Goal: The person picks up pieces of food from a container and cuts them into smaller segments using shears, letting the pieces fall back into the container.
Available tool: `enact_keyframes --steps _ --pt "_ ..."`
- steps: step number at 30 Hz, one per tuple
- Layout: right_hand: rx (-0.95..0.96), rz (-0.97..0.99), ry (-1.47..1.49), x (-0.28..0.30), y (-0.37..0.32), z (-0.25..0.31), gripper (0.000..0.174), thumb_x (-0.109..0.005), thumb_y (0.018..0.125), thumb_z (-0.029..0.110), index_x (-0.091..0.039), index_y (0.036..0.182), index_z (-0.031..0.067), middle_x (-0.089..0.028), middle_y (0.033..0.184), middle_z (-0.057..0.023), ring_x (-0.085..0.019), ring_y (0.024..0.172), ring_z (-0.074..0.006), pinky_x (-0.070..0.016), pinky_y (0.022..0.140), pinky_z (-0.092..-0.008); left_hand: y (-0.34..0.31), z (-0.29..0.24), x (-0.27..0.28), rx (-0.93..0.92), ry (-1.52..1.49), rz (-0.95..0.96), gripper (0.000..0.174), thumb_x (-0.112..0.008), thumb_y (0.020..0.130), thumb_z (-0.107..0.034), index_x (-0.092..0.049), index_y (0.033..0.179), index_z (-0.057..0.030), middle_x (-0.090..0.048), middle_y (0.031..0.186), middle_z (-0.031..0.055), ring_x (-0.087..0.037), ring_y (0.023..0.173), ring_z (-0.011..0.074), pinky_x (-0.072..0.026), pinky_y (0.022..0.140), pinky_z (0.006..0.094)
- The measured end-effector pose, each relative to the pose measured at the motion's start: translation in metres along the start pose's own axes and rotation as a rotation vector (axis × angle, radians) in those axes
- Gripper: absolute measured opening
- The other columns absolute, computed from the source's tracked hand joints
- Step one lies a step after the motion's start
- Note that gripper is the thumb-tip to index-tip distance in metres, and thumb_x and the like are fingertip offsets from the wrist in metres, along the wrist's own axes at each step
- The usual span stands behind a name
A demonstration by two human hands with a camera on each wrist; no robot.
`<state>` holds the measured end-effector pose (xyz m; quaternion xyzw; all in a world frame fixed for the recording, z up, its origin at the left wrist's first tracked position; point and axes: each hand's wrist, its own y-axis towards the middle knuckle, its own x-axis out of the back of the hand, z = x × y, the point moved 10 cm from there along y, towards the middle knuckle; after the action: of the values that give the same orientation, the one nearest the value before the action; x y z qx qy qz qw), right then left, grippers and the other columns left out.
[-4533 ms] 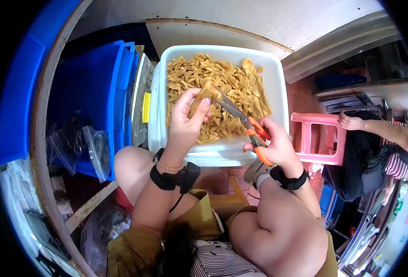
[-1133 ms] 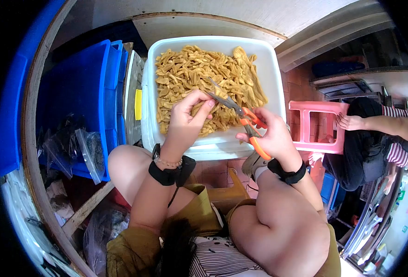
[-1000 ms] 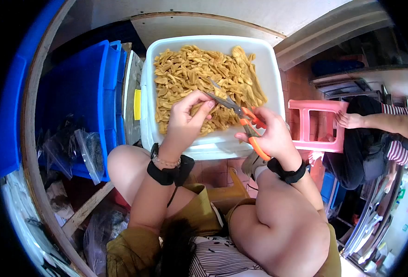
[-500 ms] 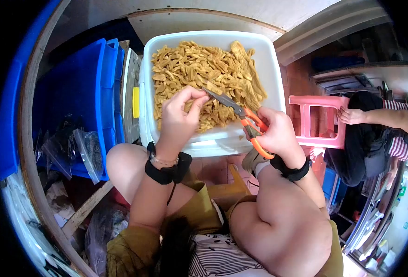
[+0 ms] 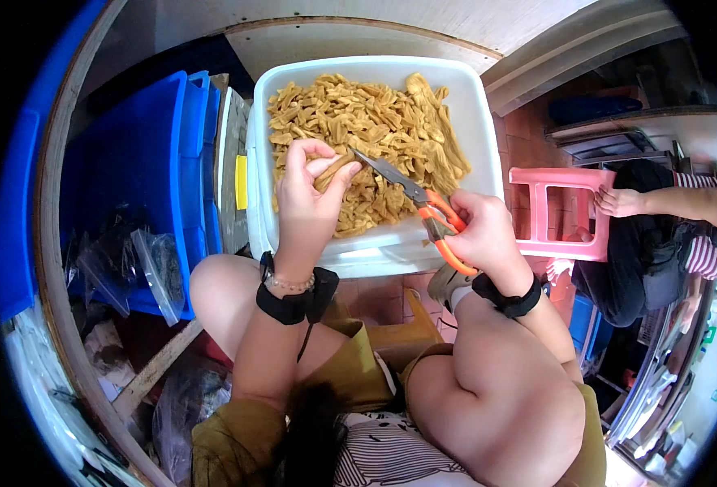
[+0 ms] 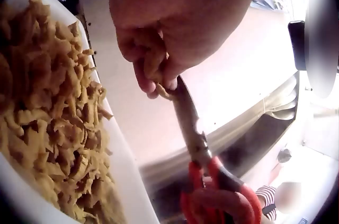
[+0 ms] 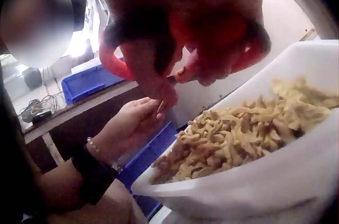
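My left hand (image 5: 308,199) pinches a soft yellowish-brown strip (image 5: 338,165) between thumb and fingers, over a white tub (image 5: 488,150) filled with similar cut pieces (image 5: 334,109). In my right hand (image 5: 490,235) are orange-handled scissors (image 5: 395,176), their dark blades together and the tip right at the strip's end by my left fingertips. The left wrist view shows the scissor blades (image 6: 188,120) alongside the strip's small end (image 6: 164,92). From the right wrist, the handles (image 7: 114,62) appear around my fingers, with my left hand (image 7: 127,126) beyond. Longer uncut-looking pieces (image 5: 431,122) lie at the tub's right side.
Blue crates (image 5: 139,178) and plastic bags (image 5: 159,272) stand at the left, behind a wooden edge (image 5: 50,178). To the right, another person's hand (image 5: 621,202) rests on a pink stool (image 5: 529,235). A pale board wall (image 5: 358,45) closes the back.
The scissor blades, apart a second ago, are now together. My left hand has shifted slightly left, its fingers opened wider around the strip, which shows more. The larger piece held earlier is now a narrow strip.
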<state>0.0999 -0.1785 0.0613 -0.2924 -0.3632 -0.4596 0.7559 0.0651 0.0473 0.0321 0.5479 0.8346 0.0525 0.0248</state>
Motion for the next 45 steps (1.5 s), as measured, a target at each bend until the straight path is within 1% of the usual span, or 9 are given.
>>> enact_keyframes --steps 7,11,13,19,29,32,35,37,45 --pt "-0.026 0.029 -0.109 -0.002 0.0 0.009 0.046 -0.076 0.066 0.045 -0.055 0.067 0.0041 -0.057 0.059 -0.0162 -0.06 0.06 -0.0371 -0.0475 0.055 -0.0418 -0.001 -0.013 -0.002 -0.046 0.104 0.042 0.015 -0.07 0.083 -0.001 -0.057 0.091 0.0001 -0.068 0.081 0.0095 -0.065 0.069 0.0151 -0.0499 0.063 0.0271" --pt "0.016 0.005 -0.084 -0.003 0.002 0.012 0.047 -0.083 0.062 0.04 -0.055 0.07 0.0033 -0.051 0.055 -0.0123 -0.052 0.049 -0.0278 -0.0436 0.05 -0.0359 -0.01 -0.039 -0.018 -0.287 0.275 0.09 0.014 -0.071 0.08 -0.002 -0.06 0.088 0.0009 -0.067 0.08 0.0114 -0.066 0.072 0.0244 -0.0515 0.066 0.0324" --pt "-0.072 0.09 -0.135 -0.004 0.001 0.008 0.041 -0.075 0.064 0.04 -0.056 0.069 0.0046 -0.057 0.06 -0.0168 -0.061 0.063 -0.0385 -0.048 0.058 -0.0439 -0.01 -0.044 -0.019 -0.295 0.344 0.104 0.014 -0.072 0.077 -0.002 -0.061 0.086 0.0015 -0.066 0.078 0.0127 -0.065 0.074 0.0295 -0.0514 0.067 0.0357" --pt "-0.012 0.04 -0.162 0.0 0.0 0.004 0.028 -0.07 0.06 0.027 -0.056 0.068 0.0039 -0.057 0.061 -0.0194 -0.06 0.063 -0.0403 -0.0485 0.058 -0.0455 -0.015 -0.045 -0.019 -0.355 0.453 0.064 0.012 -0.075 0.074 0.0 -0.065 0.08 0.0019 -0.069 0.086 0.0144 -0.068 0.079 0.0251 -0.0523 0.07 0.0311" --pt "0.056 -0.079 -0.189 0.006 -0.002 0.005 0.026 -0.07 0.066 0.026 -0.057 0.064 0.0041 -0.057 0.059 -0.0196 -0.061 0.061 -0.0398 -0.0503 0.058 -0.045 -0.014 -0.048 -0.022 -0.445 0.622 0.109 0.009 -0.073 0.076 0.0 -0.065 0.081 0.0027 -0.068 0.085 0.0161 -0.065 0.08 0.03 -0.0513 0.072 0.0342" --pt "-0.002 -0.05 -0.185 0.004 -0.001 -0.001 0.025 -0.07 0.065 0.025 -0.057 0.065 0.0036 -0.059 0.061 -0.0194 -0.061 0.062 -0.0393 -0.0503 0.058 -0.0448 -0.015 -0.052 -0.023 -0.494 0.663 0.088 0.009 -0.072 0.078 -0.001 -0.065 0.082 0.0024 -0.069 0.085 0.0133 -0.065 0.081 0.0245 -0.0512 0.075 0.0324" --pt "-0.051 -0.076 -0.09 0.003 0.0 -0.012 0.035 -0.075 0.066 0.034 -0.058 0.069 0.0037 -0.058 0.06 -0.0177 -0.061 0.062 -0.0383 -0.0495 0.058 -0.0428 -0.004 -0.023 -0.01 -0.154 0.28 0.066 0.01 -0.068 0.085 -0.002 -0.061 0.093 0.0013 -0.068 0.091 0.011 -0.064 0.086 0.018 -0.0507 0.077 0.0303" --pt "-0.072 -0.107 -0.031 0.011 0.0 -0.009 0.046 -0.085 0.066 0.035 -0.055 0.071 0.0015 -0.051 0.056 -0.011 -0.049 0.051 -0.0225 -0.0442 0.053 -0.0335 0.002 -0.003 -0.005 0.042 -0.289 0.023 0.012 -0.061 0.091 -0.002 -0.055 0.101 -0.0001 -0.067 0.097 0.0101 -0.063 0.086 0.0136 -0.0488 0.078 0.0244" --pt "-0.062 0.083 0.031 -0.004 0.0 0.005 0.048 -0.085 0.067 0.037 -0.055 0.074 0.0012 -0.05 0.057 -0.0096 -0.045 0.052 -0.0177 -0.0413 0.052 -0.0318 0.0 -0.013 -0.007 -0.012 -0.341 0.034 0.016 -0.056 0.095 -0.005 -0.053 0.109 0.0009 -0.059 0.101 0.0077 -0.06 0.09 0.0125 -0.0541 0.077 0.0283"
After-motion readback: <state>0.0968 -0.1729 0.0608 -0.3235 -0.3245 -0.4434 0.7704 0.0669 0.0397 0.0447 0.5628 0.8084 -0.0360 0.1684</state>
